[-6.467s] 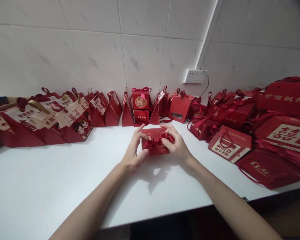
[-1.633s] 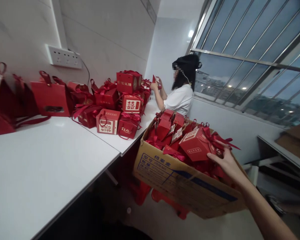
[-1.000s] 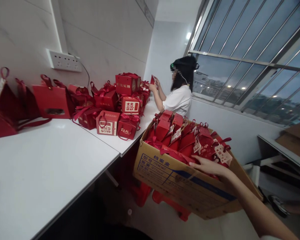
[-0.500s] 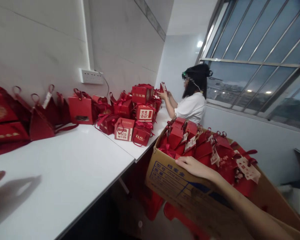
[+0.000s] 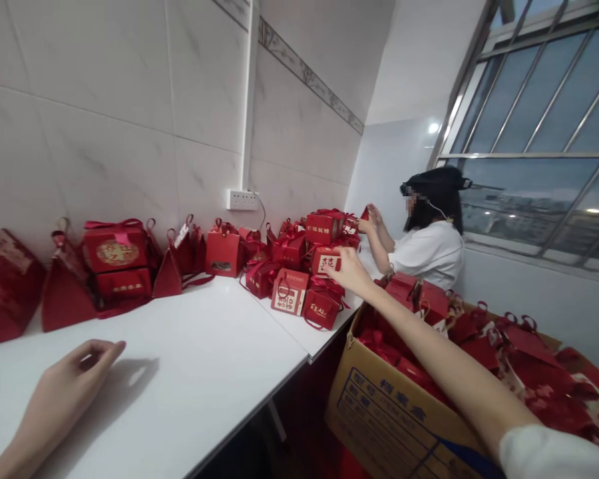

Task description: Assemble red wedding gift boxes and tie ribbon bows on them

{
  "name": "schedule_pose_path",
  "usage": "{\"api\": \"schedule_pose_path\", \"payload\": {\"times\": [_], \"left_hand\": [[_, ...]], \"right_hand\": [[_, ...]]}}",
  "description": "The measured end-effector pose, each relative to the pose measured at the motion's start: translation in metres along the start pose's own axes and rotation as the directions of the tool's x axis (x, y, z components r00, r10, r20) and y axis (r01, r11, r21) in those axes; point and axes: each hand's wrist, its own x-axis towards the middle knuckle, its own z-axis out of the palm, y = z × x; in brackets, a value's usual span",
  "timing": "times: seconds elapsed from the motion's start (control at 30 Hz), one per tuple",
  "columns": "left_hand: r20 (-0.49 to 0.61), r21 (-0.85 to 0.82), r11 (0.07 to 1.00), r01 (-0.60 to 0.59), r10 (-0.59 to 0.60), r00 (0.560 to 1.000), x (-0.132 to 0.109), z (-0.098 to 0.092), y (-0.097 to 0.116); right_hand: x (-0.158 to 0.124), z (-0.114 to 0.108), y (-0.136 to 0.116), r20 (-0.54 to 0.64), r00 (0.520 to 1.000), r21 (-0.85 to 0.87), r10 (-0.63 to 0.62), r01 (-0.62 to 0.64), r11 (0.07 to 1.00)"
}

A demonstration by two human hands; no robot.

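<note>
My right hand [image 5: 348, 269] reaches over the pile of red gift boxes [image 5: 299, 266] at the right end of the white counter [image 5: 190, 372]. Its fingers are spread and empty, close to a red box with a white label [image 5: 325, 261]. My left hand [image 5: 64, 389] hovers low over the counter at the lower left, fingers loosely curled and holding nothing. Below my right arm stands a cardboard carton [image 5: 394, 419] full of red ribboned gift boxes.
Red pyramid bags and stacked boxes [image 5: 114, 263] line the tiled wall. A wall socket [image 5: 242, 199] with a cable sits above them. Another person [image 5: 429, 233] in a white shirt handles a red box at the counter's far end, beside a barred window [image 5: 544, 153].
My right hand let go of a red box in the carton, then lifted off the carton's rim to the pile on the counter. My left hand came into view. The view swung left.
</note>
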Motion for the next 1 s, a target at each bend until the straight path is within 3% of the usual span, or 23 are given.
{"api": "schedule_pose_path", "payload": {"times": [0.13,0.37,0.53,0.7,0.87,1.0], "left_hand": [[0.113,-0.078,0.996,0.041,-0.032,0.993,-0.011,-0.011,0.018],[0.132,-0.139,0.990,0.026,-0.007,0.991,-0.013,-0.010,0.014],[0.116,-0.160,0.987,0.028,-0.009,0.993,-0.013,-0.009,0.014],[0.106,-0.168,0.986,-0.001,0.019,0.994,-0.014,-0.007,0.014],[0.093,-0.178,0.984,-0.019,0.036,0.995,-0.015,-0.007,0.012],[0.083,-0.194,0.980,-0.050,0.067,0.994,-0.016,-0.007,0.012]], "right_hand": [[0.028,0.017,-0.007,-0.128,0.944,0.001,0.303,-0.305,0.952],[0.032,0.041,-0.015,-0.090,0.893,-0.026,0.440,-0.444,0.896],[0.043,0.036,-0.018,-0.148,0.898,-0.038,0.413,-0.423,0.905],[0.080,0.021,-0.034,-0.260,0.921,-0.123,0.289,-0.329,0.936],[0.111,0.019,-0.050,-0.204,0.961,-0.297,0.186,-0.242,0.924],[0.111,0.024,-0.055,-0.186,0.971,-0.318,0.150,-0.204,0.926]]}}
